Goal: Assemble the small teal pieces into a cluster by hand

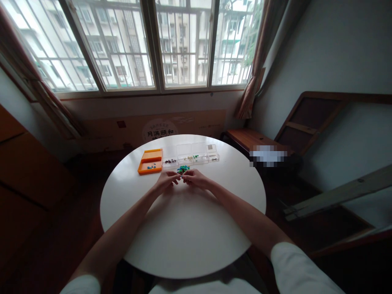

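Observation:
On the white round table, my left hand [168,179] and my right hand [195,178] come close together, thumbs and fingertips pinched. Something tiny seems to be between the fingertips, too small to name. Just beyond them lies a small pile of green and blue pieces [183,168], partly hidden by my fingers. An orange box [140,171] stands open behind my left hand, with a few blue pieces [152,167] inside. To its right, clear plastic boxes [183,150] with raised lids hold small dark, pale and green pieces.
The round table [183,228] has its far edge near a long printed cardboard box [199,122] below the window. A wooden bench [254,139] stands beyond the table at the right. Curtains hang on both sides.

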Action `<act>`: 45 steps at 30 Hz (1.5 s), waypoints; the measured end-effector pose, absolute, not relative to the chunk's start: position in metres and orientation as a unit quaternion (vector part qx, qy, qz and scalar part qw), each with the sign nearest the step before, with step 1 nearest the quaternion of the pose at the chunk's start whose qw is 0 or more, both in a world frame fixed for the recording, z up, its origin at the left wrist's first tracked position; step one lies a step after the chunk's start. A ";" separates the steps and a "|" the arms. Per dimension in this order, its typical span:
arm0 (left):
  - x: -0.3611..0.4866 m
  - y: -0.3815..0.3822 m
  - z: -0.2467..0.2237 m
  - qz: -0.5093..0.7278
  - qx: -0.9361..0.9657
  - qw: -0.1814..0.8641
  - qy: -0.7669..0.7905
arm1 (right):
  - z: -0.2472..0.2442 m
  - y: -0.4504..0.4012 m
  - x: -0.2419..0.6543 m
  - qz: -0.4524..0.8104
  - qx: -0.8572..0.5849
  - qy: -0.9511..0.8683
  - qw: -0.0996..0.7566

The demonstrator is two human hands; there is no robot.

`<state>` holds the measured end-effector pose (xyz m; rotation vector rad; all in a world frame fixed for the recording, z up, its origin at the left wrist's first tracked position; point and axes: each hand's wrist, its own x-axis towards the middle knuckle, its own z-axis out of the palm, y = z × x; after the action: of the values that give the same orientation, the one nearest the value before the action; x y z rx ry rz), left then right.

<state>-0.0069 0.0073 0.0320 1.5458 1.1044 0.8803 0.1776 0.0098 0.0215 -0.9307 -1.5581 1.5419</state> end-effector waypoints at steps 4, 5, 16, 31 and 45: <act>-0.007 0.009 0.032 0.359 0.650 0.496 0.450 | 0.025 0.008 0.177 0.602 -0.363 -0.608 0.369; -0.007 0.009 0.031 0.357 0.652 0.495 0.449 | 0.026 0.007 0.177 0.604 -0.364 -0.607 0.367; -0.008 0.012 0.029 0.348 0.668 0.484 0.445 | 0.024 0.009 0.178 0.612 -0.365 -0.603 0.358; -0.007 0.014 0.023 0.372 0.669 0.483 0.424 | 0.020 0.011 0.177 0.604 -0.364 -0.606 0.368; -0.005 0.015 0.022 0.372 0.674 0.476 0.425 | 0.020 0.012 0.179 0.595 -0.357 -0.624 0.360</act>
<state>-0.0051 0.0152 0.0222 1.6477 1.0386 0.9079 0.1790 0.0119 0.0198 -0.9196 -1.6075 1.5335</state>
